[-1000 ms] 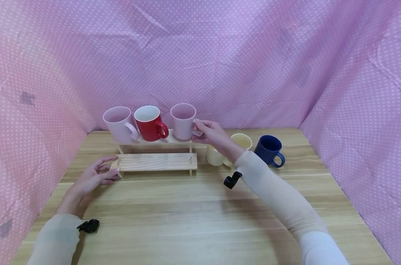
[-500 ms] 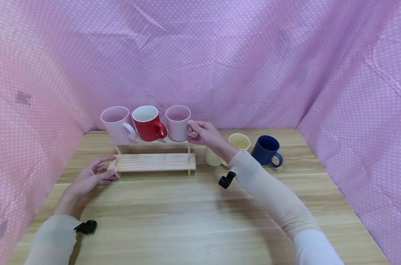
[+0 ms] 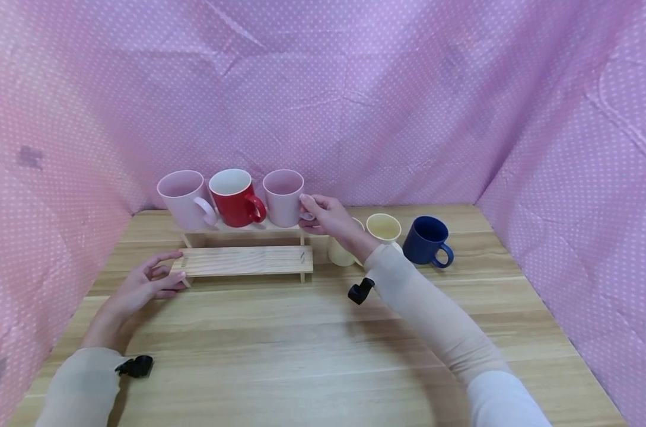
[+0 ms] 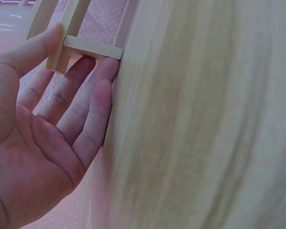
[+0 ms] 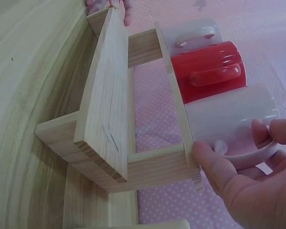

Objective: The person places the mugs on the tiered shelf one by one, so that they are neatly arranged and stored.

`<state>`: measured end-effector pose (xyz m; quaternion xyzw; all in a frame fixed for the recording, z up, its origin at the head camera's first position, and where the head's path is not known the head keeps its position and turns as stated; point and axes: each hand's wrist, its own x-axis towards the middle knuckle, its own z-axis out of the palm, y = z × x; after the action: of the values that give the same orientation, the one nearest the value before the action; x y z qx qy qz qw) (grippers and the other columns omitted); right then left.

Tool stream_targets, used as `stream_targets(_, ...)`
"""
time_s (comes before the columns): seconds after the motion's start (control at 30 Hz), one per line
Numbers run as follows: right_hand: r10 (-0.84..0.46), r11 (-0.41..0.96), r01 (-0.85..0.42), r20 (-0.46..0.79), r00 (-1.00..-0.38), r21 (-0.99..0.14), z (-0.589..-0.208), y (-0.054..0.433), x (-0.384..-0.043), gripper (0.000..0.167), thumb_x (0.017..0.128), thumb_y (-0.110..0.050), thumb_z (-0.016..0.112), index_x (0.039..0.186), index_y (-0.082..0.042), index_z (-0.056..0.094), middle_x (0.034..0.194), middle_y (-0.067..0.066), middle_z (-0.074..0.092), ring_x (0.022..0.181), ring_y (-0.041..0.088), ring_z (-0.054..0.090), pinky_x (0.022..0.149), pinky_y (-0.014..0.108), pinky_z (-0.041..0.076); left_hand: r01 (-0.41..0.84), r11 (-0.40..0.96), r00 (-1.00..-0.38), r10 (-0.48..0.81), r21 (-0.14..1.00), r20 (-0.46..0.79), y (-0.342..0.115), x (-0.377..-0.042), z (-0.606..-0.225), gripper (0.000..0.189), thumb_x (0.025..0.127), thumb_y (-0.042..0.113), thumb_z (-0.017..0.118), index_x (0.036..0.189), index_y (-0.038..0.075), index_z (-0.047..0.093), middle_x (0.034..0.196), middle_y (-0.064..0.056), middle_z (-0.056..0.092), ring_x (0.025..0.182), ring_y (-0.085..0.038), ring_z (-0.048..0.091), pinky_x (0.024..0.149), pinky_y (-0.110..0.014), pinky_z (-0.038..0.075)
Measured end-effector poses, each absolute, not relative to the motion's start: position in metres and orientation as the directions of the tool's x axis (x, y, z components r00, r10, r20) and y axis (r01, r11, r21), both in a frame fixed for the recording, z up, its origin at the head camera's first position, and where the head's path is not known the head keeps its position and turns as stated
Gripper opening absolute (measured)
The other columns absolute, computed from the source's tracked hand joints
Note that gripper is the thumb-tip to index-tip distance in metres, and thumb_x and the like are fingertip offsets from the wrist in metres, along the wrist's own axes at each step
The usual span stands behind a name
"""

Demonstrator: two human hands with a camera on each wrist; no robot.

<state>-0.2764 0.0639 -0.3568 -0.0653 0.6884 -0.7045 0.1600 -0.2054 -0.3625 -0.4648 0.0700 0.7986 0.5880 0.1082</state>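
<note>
the right hand point(image 3: 330, 220) pinches the rightmost pink mug point(image 3: 282, 203) by its handle point(image 5: 245, 161). the left hand point(image 3: 138, 289) grips the wooden rack point(image 3: 242, 261).

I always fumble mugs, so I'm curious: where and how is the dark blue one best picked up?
Probably by its handle, coming from the person's right and front. The dark blue mug stands upright, its looped handle jutting right and toward the person, so fingers could hook through it. The left side looks less handy: a yellow mug stands close by there.
</note>
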Motion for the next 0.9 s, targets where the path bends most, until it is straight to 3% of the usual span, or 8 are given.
stream_targets(0.17,-0.328,0.011,0.13,-0.126,-0.936,-0.992,-0.3563,0.063,-0.2758,0.035,0.107,-0.035,0.054,0.104,0.0,0.059,0.1,0.011,0.055,0.108,0.036,0.065,0.101,0.054,0.051,-0.03,0.269,-0.967,0.235,0.963,-0.096,-0.3642,-0.2051,-0.464,0.054,0.101,0.014,0.066,0.149,0.013,0.042,0.107,-0.01,0.067,0.094,-0.02,0.073,0.08,-0.035,0.062)
stream_targets(0.5,-0.344,0.036,0.122,-0.127,-0.93,-0.992,-0.3562,0.0641,-0.2746,0.036,0.107,-0.037,0.054,0.105,-0.001,0.059,0.103,0.012,0.054,0.118,0.042,0.061,0.101,0.052,0.051,-0.033,0.27,-0.969,0.228,0.962,-0.097,-0.3611,-0.2041,-0.4621,0.058,0.101,0.013,0.066,0.152,0.008,0.038,0.107,-0.012,0.066,0.094,-0.021,0.073,0.08,-0.036,0.062)
stream_targets(0.9,-0.342,0.037,0.1,-0.106,-0.934,-0.994,-0.3582,0.0655,-0.2743,0.039,0.107,-0.038,0.053,0.103,0.0,0.056,0.096,0.008,0.05,0.118,0.042,0.061,0.101,0.054,0.051,-0.031,0.28,-0.966,0.239,0.96,-0.101,-0.3616,-0.2061,-0.4615,0.057,0.101,0.013,0.065,0.151,0.008,0.038,0.109,-0.016,0.064,0.094,-0.021,0.073,0.079,-0.037,0.062)
